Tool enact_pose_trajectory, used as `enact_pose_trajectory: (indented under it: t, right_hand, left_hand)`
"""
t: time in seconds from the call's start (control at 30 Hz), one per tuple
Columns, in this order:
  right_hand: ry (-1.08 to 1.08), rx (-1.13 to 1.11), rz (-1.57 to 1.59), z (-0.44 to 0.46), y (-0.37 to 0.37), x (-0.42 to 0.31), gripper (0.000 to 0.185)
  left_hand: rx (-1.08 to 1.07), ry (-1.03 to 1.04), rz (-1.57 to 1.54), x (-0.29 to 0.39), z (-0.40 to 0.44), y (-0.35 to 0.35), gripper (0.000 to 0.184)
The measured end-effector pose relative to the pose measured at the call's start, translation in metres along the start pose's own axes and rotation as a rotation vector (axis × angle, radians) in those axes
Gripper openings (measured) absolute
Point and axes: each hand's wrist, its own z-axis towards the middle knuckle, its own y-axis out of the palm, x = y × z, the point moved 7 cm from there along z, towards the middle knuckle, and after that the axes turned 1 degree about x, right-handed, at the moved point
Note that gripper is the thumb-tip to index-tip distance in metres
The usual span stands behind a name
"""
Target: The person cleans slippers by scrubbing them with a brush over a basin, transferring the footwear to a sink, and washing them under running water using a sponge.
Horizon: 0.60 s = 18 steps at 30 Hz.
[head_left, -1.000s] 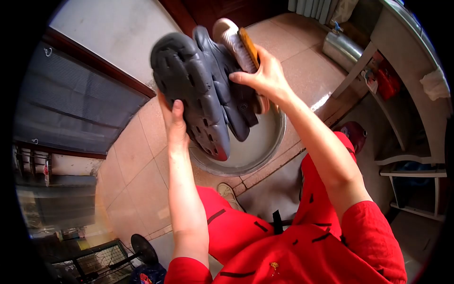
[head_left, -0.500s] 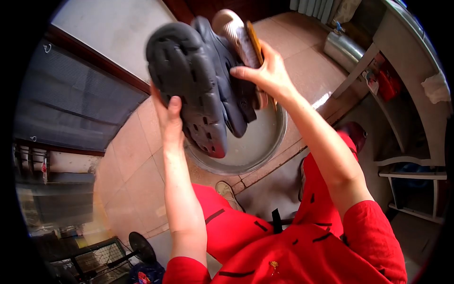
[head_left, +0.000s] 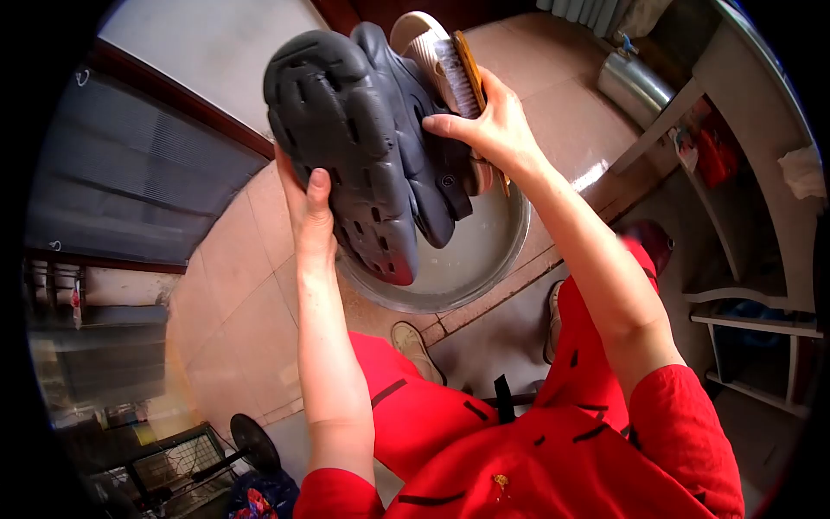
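Two dark grey shoes are held up side by side, the nearer one with its slotted sole facing me. My left hand grips this shoe at its left edge, thumb on the sole. Right of them, a white shoe is partly hidden behind the second grey shoe. My right hand is closed round the group, its thumb near the grey shoe and its fingers behind a wooden brush with pale bristles. Below the shoes stands a round metal basin of cloudy water.
A metal canister with a blue-handled tap lies at the upper right, near a pale shelf unit. Grey curtained panels stand at the left. A black stand with a round base is at the lower left.
Both hands have lifted the shoes and the brush slightly up and to the left. More of the brush's bristles now shows. The grips look the same.
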Motion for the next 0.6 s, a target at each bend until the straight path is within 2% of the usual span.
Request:
enact_pose_trajectory:
  t: [0.1, 0.2, 0.3, 0.37, 0.43, 0.57, 0.6]
  right_hand:
    - [-0.017, -0.019, 0.057, -0.004, 0.007, 0.008, 0.085]
    - [0.020, -0.036, 0.031, -0.011, 0.008, 0.019, 0.089]
    - [0.057, -0.058, 0.085, -0.017, 0.003, 0.027, 0.091]
    - [0.127, -0.079, 0.117, -0.025, -0.002, 0.037, 0.093]
    - [0.133, -0.106, 0.163, -0.032, -0.004, 0.053, 0.093]
    - [0.120, -0.195, 0.154, -0.042, -0.005, 0.069, 0.092]
    - [0.253, -0.261, 0.136, -0.047, -0.004, 0.069, 0.094]
  left_hand:
    - [-0.006, 0.053, 0.018, -0.013, 0.003, -0.014, 0.101]
    - [0.047, -0.043, 0.008, -0.009, -0.012, 0.000, 0.101]
    - [0.032, -0.076, 0.030, -0.044, -0.013, -0.024, 0.104]
    - [0.035, -0.162, 0.040, -0.056, -0.023, -0.029, 0.104]
    - [0.063, -0.221, 0.055, -0.050, -0.026, -0.018, 0.117]
    - [0.166, -0.383, 0.133, -0.094, -0.064, -0.055, 0.117]
    - [0.190, -0.420, 0.147, -0.100, -0.075, -0.062, 0.117]
